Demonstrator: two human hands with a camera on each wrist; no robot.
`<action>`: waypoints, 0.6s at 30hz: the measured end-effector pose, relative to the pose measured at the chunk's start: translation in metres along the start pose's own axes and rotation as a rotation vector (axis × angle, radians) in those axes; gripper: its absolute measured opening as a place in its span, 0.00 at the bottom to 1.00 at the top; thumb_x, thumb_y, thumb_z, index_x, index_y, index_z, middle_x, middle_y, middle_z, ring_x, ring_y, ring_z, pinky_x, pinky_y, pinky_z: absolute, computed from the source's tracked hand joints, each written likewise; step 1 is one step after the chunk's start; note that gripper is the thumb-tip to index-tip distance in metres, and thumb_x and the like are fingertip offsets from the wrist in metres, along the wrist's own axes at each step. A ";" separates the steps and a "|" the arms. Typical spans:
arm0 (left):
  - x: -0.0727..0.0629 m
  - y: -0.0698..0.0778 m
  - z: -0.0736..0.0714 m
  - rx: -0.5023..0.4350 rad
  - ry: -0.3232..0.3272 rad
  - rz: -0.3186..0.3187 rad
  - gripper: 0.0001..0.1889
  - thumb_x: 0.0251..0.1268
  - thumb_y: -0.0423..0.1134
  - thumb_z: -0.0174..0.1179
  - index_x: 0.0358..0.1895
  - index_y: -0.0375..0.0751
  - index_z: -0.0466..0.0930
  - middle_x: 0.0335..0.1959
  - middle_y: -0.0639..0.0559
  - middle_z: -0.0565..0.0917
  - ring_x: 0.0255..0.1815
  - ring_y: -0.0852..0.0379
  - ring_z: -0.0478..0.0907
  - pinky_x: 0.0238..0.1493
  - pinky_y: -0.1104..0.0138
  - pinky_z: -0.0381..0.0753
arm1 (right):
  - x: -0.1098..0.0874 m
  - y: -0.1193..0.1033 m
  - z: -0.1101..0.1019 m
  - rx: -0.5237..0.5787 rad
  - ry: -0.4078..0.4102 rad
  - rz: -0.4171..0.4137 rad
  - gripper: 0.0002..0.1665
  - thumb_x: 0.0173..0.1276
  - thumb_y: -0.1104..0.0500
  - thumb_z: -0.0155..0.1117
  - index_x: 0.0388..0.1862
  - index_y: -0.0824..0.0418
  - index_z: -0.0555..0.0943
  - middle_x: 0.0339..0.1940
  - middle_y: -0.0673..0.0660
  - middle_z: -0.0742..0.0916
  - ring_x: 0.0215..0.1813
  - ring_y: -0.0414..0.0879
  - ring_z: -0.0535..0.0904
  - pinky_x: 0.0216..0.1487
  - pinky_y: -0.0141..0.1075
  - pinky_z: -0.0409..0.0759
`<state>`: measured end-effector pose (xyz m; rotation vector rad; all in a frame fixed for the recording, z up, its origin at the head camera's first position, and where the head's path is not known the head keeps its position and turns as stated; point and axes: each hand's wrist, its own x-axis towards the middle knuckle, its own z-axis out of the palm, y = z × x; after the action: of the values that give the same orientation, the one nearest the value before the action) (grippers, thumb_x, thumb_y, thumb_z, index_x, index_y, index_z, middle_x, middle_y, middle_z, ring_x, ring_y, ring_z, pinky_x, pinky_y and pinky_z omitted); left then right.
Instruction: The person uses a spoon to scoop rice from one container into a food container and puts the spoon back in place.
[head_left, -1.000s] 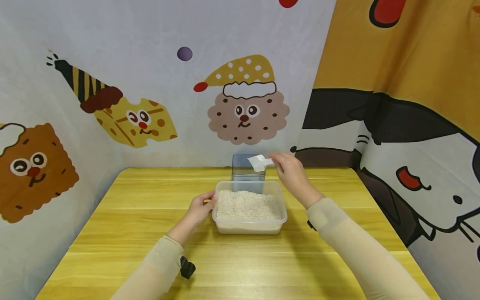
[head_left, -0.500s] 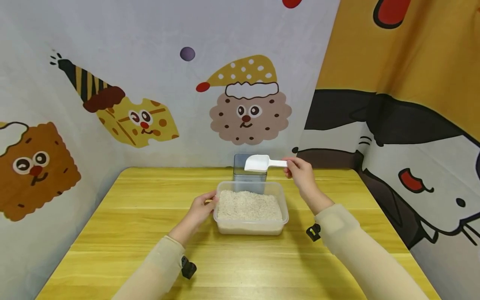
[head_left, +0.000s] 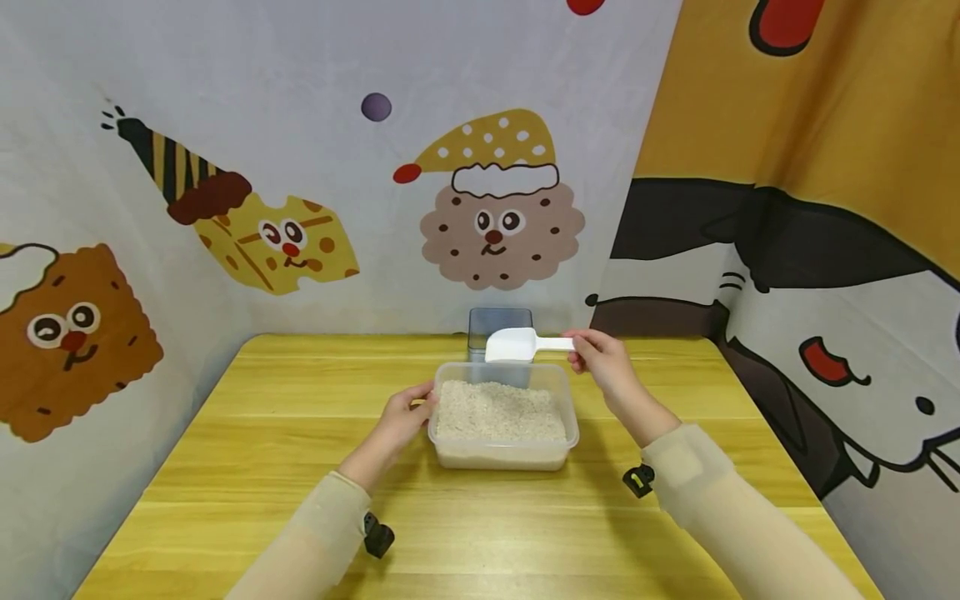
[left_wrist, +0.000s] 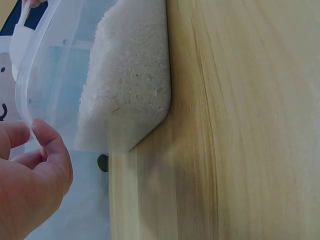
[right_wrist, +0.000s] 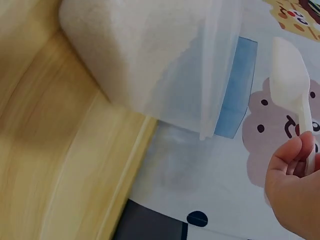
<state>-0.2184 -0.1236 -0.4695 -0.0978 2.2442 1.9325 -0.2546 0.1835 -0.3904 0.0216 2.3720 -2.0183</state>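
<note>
Left hand [head_left: 401, 417]: is pinching the rim at the tub's left side between thumb and fingers, the wrist view showing the fingertips meeting the plastic there.
Right hand [head_left: 603, 362]: is gripping the end of the scoop's handle, thumb and fingers closing around it.
Scoop [head_left: 512, 344]: is hanging in the air above the tub's far edge, white, its bowl pointing left and its handle running right, lying roughly level.
Tub [head_left: 502, 446]: is standing upright on the desk, a clear rectangular plastic container.
Rice [head_left: 495, 417]: is filling much of the tub, its surface lying below the rim; a shadow is falling across its far part.
Bin [head_left: 500, 319]: is standing behind the tub near the desk's back edge, bluish and see-through, the scoop partly covering it in the head view.
Desk [head_left: 300, 400]: is carrying both containers and showing a yellowish wood-grain top.
Sleeves [head_left: 697, 483]: are covering both forearms in cream cloth, a small black device [head_left: 378, 536] sitting by each cuff.
Backdrop [head_left: 300, 67]: is rising behind the desk, displaying a cookie in a dotted hat, a cheese wedge and a brown biscuit.
</note>
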 end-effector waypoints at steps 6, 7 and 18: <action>0.000 -0.001 0.000 -0.003 0.002 -0.001 0.22 0.73 0.36 0.49 0.67 0.34 0.66 0.55 0.41 0.72 0.48 0.51 0.74 0.43 0.68 0.77 | -0.011 0.009 -0.006 -0.190 -0.045 -0.137 0.17 0.75 0.61 0.49 0.51 0.72 0.78 0.27 0.59 0.81 0.28 0.39 0.74 0.31 0.29 0.77; 0.001 -0.001 0.000 -0.006 0.001 -0.005 0.22 0.73 0.36 0.49 0.67 0.34 0.66 0.54 0.41 0.72 0.48 0.51 0.74 0.43 0.68 0.77 | -0.013 0.010 -0.007 -0.238 -0.050 -0.176 0.16 0.75 0.61 0.49 0.50 0.72 0.79 0.27 0.61 0.81 0.28 0.41 0.75 0.31 0.29 0.77; 0.000 0.000 0.001 -0.006 0.011 -0.015 0.22 0.73 0.36 0.49 0.67 0.36 0.67 0.53 0.43 0.72 0.48 0.49 0.75 0.43 0.66 0.78 | -0.031 0.019 -0.014 -0.887 -0.078 -0.778 0.11 0.68 0.65 0.59 0.46 0.58 0.83 0.38 0.53 0.84 0.37 0.43 0.79 0.36 0.37 0.79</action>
<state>-0.2188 -0.1228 -0.4694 -0.1265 2.2380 1.9357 -0.2232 0.2004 -0.4060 -1.0929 3.2629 -0.8095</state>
